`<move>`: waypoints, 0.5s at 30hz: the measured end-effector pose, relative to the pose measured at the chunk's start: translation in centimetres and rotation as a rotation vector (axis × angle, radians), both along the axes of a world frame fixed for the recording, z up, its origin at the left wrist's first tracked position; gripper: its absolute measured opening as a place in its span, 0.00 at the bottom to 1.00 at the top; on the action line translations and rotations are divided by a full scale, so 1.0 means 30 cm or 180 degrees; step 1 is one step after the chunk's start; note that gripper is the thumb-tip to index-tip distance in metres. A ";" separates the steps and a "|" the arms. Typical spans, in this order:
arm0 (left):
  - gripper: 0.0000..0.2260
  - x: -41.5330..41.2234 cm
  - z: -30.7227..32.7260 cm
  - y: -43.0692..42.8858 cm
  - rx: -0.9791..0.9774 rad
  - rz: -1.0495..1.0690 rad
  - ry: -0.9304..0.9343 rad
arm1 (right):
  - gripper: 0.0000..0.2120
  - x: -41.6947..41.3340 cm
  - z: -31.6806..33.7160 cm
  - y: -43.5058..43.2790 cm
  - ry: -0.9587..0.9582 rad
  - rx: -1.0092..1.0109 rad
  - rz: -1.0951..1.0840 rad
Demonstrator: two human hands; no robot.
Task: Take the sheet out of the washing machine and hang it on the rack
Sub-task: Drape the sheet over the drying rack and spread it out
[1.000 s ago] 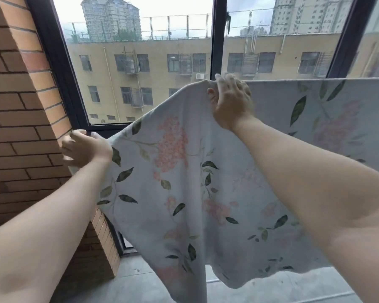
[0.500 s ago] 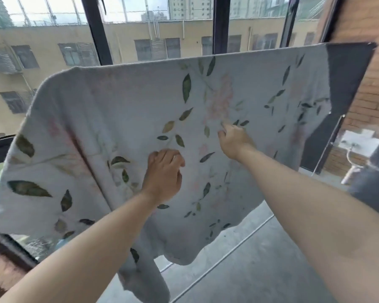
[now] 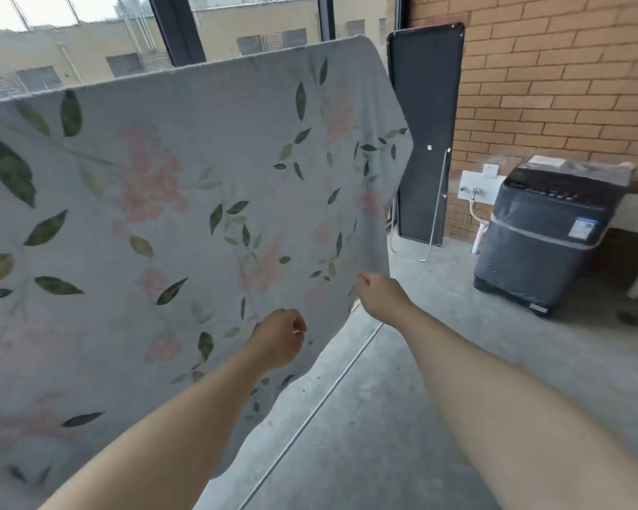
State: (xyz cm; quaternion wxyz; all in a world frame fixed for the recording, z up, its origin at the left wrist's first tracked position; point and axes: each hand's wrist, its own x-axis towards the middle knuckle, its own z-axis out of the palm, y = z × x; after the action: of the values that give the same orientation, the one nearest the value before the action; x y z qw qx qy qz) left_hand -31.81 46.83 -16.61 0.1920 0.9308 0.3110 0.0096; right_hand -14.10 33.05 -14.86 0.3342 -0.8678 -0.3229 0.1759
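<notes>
Both hands reach forward at the lower right part of the hanging sheet. From the head camera, the left hand is curled into a loose fist against the cloth near its bottom edge; the fingers are bent in, but whether they pinch fabric cannot be told from here. The right hand is at the sheet's right-hand side edge, low down, fingers closed on that edge so that it is pinching the cloth.

The sheet, pale with green leaves and pink flowers, is draped over a high line or bar that is hidden under its top fold, and it spreads from the left border of the view to about the middle. Its bottom hem slopes down to the left, clear of the concrete floor. The right edge hangs free, just in front of a dark upright panel that leans at the brick wall.

To the right of the sheet the floor is open as far as the washing machine, which stands well apart from the hands, against the brick wall, wrapped in clear film. A thin metal rod lies across the floor under the right forearm. Windows run behind the sheet's top edge.
</notes>
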 end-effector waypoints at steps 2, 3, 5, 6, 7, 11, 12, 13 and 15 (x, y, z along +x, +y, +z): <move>0.05 0.125 -0.031 -0.041 -0.0260 0.0130 -0.0037 | 0.19 0.113 -0.023 -0.060 0.0085 -0.0066 -0.0054; 0.06 0.196 -0.048 -0.060 -0.0368 0.0206 -0.0074 | 0.18 0.181 -0.034 -0.093 0.0146 -0.0081 -0.0103; 0.07 0.307 -0.066 -0.086 -0.0599 0.0396 -0.0173 | 0.18 0.297 -0.052 -0.140 0.0240 -0.0078 -0.0210; 0.07 0.353 -0.071 -0.097 -0.0690 0.0493 -0.0222 | 0.17 0.349 -0.058 -0.158 0.0284 -0.0095 -0.0251; 0.07 0.401 -0.078 -0.106 -0.0769 0.0588 -0.0284 | 0.17 0.405 -0.064 -0.172 0.0304 -0.0104 -0.0270; 0.05 0.561 -0.137 -0.094 -0.1272 0.1096 -0.0612 | 0.17 0.588 -0.083 -0.188 0.0434 -0.0037 -0.0363; 0.05 0.600 -0.158 -0.087 -0.1466 0.1227 -0.0711 | 0.18 0.634 -0.091 -0.187 0.0491 -0.0013 -0.0377; 0.06 0.652 -0.186 -0.075 -0.1628 0.1334 -0.0772 | 0.18 0.692 -0.105 -0.181 0.0516 0.0002 -0.0387; 0.07 0.744 -0.230 -0.051 -0.1883 0.1482 -0.0872 | 0.19 0.800 -0.129 -0.160 0.0540 -0.0055 -0.0405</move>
State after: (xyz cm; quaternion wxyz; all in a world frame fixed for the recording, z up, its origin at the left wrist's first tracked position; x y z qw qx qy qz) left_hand -9.50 45.30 -23.50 0.4842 0.7300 0.4745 0.0869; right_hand 9.91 28.27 -18.74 0.3633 -0.8714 -0.2361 0.2299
